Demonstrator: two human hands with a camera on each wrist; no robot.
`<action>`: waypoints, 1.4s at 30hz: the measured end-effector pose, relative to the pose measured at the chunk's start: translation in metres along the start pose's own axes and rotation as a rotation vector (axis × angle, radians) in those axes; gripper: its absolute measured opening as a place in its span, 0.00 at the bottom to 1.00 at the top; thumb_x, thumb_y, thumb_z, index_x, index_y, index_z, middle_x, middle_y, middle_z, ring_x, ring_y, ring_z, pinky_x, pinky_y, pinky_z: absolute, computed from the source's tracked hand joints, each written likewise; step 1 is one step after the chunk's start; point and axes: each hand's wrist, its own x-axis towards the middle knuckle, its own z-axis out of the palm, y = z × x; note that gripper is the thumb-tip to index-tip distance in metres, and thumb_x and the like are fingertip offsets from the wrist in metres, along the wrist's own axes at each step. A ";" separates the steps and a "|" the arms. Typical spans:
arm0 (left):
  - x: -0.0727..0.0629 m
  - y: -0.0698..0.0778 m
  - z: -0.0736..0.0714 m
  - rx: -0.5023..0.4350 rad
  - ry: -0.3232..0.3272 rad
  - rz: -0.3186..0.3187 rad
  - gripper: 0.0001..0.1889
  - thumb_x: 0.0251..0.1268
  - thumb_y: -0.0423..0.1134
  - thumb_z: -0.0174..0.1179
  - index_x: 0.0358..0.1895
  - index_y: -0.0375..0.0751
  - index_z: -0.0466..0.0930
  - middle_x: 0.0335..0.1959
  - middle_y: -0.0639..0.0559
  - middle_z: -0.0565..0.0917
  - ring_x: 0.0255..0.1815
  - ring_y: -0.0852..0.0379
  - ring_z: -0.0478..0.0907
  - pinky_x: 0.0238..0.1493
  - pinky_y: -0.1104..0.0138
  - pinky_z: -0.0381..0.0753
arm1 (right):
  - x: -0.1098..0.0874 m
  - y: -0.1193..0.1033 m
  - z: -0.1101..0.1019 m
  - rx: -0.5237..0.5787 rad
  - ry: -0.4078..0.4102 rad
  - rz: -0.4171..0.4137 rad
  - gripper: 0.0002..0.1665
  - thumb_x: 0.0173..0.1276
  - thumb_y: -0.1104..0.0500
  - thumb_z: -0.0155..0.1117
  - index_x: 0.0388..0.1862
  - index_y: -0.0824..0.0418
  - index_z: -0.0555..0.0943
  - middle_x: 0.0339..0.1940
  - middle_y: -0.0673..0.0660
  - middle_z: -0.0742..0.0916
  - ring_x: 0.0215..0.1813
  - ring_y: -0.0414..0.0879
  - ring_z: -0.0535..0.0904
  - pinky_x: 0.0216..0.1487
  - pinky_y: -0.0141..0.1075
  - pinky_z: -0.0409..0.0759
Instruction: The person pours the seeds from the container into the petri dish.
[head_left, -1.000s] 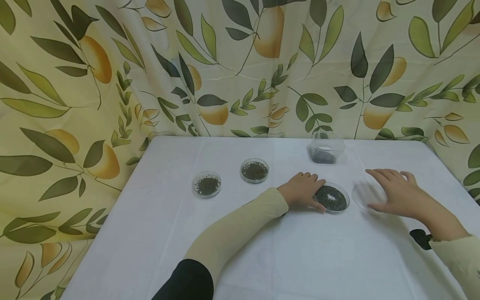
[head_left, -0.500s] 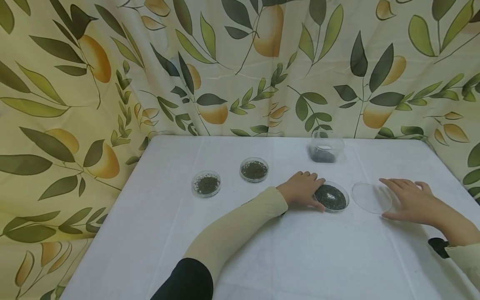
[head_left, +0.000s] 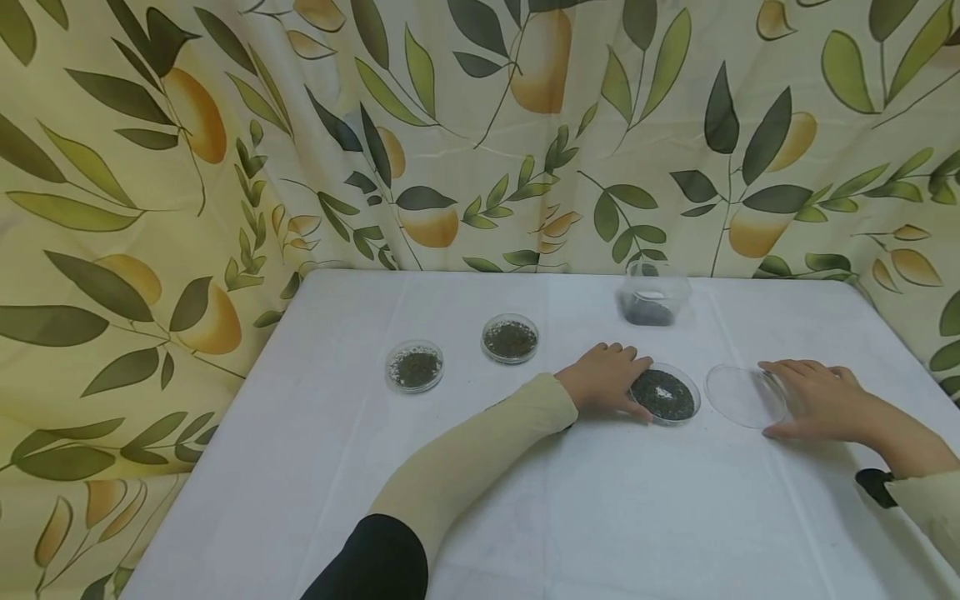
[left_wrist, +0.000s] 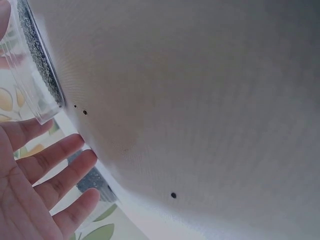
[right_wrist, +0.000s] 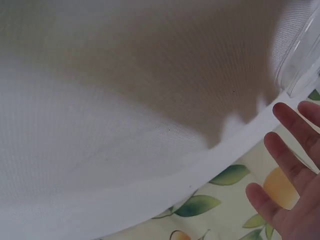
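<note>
My left hand [head_left: 606, 379] holds the side of a petri dish [head_left: 664, 396] filled with dark granules, thumb at the near rim and forefinger at the far one. In the left wrist view the forefinger meets the wall of this petri dish [left_wrist: 42, 65], while the other fingers [left_wrist: 65, 182] spread apart. To its right, a clear petri dish lid [head_left: 738, 396] lies on the white cloth. Around the lid's right edge stands my right hand [head_left: 825, 404], thumb and fingers apart. The right wrist view shows its fingers [right_wrist: 290, 155] extended beside the lid [right_wrist: 300, 65]; contact is unclear.
Two more petri dishes with dark contents, one at far left [head_left: 415, 367] and another at centre [head_left: 510, 339], stand on the white-covered table [head_left: 600, 517]. A clear box [head_left: 651, 298] of dark material sits by the back edge. A leaf-patterned curtain [head_left: 480, 192] hangs behind.
My right hand drew back to the right from above the lid and now stands around its right edge. My left hand and its petri dish have kept their place.
</note>
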 end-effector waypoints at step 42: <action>-0.002 0.001 -0.001 -0.005 0.011 -0.003 0.50 0.47 0.80 0.45 0.73 0.56 0.53 0.64 0.59 0.67 0.64 0.62 0.64 0.65 0.68 0.63 | 0.008 -0.011 -0.015 0.067 0.017 -0.010 0.62 0.30 0.38 0.80 0.59 0.73 0.67 0.48 0.71 0.78 0.52 0.67 0.70 0.47 0.67 0.62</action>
